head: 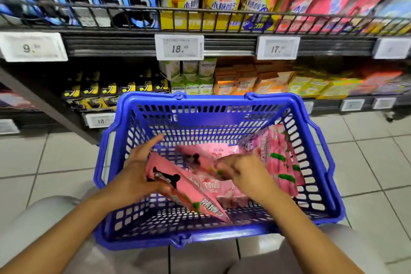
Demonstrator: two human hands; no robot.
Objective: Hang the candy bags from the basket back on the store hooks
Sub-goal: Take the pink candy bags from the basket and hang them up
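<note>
Both hands are down in the blue basket point(213, 122). Left hand point(142, 176) grips a pink candy bag point(189, 191), thumb over its face, long axis running from ten o'clock down to four o'clock. Right hand point(242, 173) is blurred, fingers curled among the other pink bags point(282, 162); what they pinch, I cannot tell.

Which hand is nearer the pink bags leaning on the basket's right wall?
Right. The right hand is mid-basket, just left of the leaning pink bags, fingers blurred over other bags. The left hand is across the basket at its left side, gripping another pink candy bag.
</note>
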